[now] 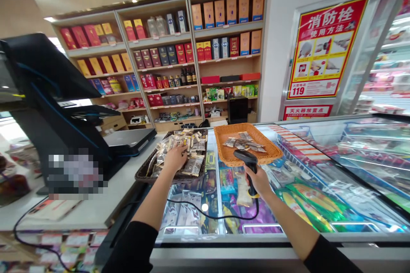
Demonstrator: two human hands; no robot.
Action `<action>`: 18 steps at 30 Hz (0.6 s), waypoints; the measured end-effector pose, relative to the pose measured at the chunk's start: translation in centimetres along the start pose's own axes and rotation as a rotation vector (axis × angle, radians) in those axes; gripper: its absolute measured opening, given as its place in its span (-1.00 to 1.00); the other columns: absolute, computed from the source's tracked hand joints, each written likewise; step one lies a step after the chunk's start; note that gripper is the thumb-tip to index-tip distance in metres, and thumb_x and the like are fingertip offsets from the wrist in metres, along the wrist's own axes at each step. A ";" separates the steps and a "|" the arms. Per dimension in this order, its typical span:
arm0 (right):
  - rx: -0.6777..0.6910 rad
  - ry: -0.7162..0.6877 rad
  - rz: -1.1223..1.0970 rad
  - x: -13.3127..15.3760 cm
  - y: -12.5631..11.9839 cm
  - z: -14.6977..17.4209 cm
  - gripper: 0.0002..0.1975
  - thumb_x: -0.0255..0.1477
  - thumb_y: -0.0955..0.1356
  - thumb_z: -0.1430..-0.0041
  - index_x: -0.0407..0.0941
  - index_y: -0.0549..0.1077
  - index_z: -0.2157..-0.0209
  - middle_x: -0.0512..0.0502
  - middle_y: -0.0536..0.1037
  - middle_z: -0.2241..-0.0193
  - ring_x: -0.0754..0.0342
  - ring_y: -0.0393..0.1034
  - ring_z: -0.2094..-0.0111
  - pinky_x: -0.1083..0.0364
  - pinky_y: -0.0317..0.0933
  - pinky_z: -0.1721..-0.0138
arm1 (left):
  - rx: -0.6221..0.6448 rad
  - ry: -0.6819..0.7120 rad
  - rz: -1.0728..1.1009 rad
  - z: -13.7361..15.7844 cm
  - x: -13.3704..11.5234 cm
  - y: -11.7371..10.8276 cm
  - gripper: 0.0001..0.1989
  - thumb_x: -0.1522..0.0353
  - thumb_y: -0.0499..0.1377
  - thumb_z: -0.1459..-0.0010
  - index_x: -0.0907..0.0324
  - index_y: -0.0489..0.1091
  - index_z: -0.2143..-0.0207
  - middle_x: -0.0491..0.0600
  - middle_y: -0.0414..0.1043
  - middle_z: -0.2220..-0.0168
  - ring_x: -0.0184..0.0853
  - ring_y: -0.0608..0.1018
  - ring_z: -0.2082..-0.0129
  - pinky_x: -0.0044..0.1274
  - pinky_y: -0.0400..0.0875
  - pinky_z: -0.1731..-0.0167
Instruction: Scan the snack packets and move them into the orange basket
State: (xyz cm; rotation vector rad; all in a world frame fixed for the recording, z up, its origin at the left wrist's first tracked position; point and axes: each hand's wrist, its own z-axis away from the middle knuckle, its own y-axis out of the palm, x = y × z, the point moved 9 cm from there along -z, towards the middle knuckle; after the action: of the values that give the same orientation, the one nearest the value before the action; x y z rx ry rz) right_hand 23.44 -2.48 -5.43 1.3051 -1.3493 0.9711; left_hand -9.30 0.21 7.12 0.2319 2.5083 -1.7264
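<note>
My left hand [176, 158] reaches into a dark brown woven basket [147, 175] piled with small clear-and-tan snack packets [192, 164]. Its fingers are bent down around a packet at the top of the pile, partly hiding it. In my right hand [260, 179] is a black barcode scanner [250, 163], gripped by its handle, with its head tilted toward the left. The scanner's black cable [218, 217] loops across the glass. Just beyond the scanner is an orange woven basket [221, 145], which holds several similar packets [245, 141].
Both baskets stand on a glass-topped freezer [211, 236] full of packaged food. A counter [96, 209] on the left carries a black checkout terminal [48, 106] with a flat scale plate. Shelves of boxed goods [163, 55] line the back, and a red sign [326, 51] hangs right.
</note>
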 end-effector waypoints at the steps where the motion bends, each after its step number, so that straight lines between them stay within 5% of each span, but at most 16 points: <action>1: -0.004 0.005 -0.010 0.0 -0.2 -0.2 -0.62 -0.08 0.38 0.03 -0.10 0.29 0.54 0.08 0.34 0.76 0.17 0.19 0.79 0.17 0.12 0.74 | -0.003 -0.002 -0.010 0.1 -0.2 0.0 -0.66 0.36 0.06 -0.15 0.07 0.48 0.05 -0.02 0.31 -0.17 -0.05 0.27 -0.20 -0.22 0.20 -0.13; 4: -0.046 -0.015 -0.009 0.7 -1.5 -1.5 -0.61 -0.06 0.39 0.06 -0.09 0.30 0.53 0.08 0.34 0.75 0.14 0.21 0.78 0.16 0.13 0.74 | -0.104 -0.001 0.009 0.0 -2.2 -1.2 -0.69 0.30 0.02 -0.20 0.11 0.51 0.11 0.04 0.40 -0.09 -0.12 0.39 -0.11 -0.29 0.25 -0.11; 8: -0.154 -0.022 0.032 1.3 -4.4 -3.2 -0.61 -0.04 0.39 0.08 -0.07 0.29 0.58 0.05 0.34 0.78 0.09 0.23 0.78 0.11 0.14 0.71 | -0.156 0.121 0.131 -1.1 -8.0 -1.4 -0.68 0.32 0.02 -0.20 0.14 0.50 0.09 0.03 0.42 -0.07 -0.22 0.43 -0.08 -0.42 0.25 -0.11; 13: -0.249 0.036 -0.142 0.1 -6.3 -3.4 -0.63 -0.07 0.38 0.07 -0.04 0.27 0.60 0.05 0.31 0.79 0.07 0.19 0.80 0.08 0.10 0.72 | 0.022 0.223 0.270 -3.4 -15.4 3.6 -0.70 0.37 0.08 -0.14 0.13 0.52 0.12 0.01 0.46 -0.02 -0.23 0.46 -0.03 -0.47 0.27 -0.08; 18: -0.277 0.014 -0.092 0.1 -6.2 -3.3 -0.63 -0.08 0.39 0.06 -0.05 0.26 0.61 0.07 0.30 0.79 0.09 0.20 0.79 0.11 0.09 0.73 | 0.210 0.199 0.341 -7.4 -19.6 10.8 -0.69 0.42 0.12 -0.09 0.18 0.52 0.12 0.04 0.53 0.10 -0.22 0.52 0.07 -0.51 0.33 0.04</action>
State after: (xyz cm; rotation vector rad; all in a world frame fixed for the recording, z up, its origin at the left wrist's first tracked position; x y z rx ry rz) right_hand 29.95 0.04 -5.18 1.1362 -1.3477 0.7010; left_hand 11.95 9.39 2.91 0.8317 2.2333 -1.8927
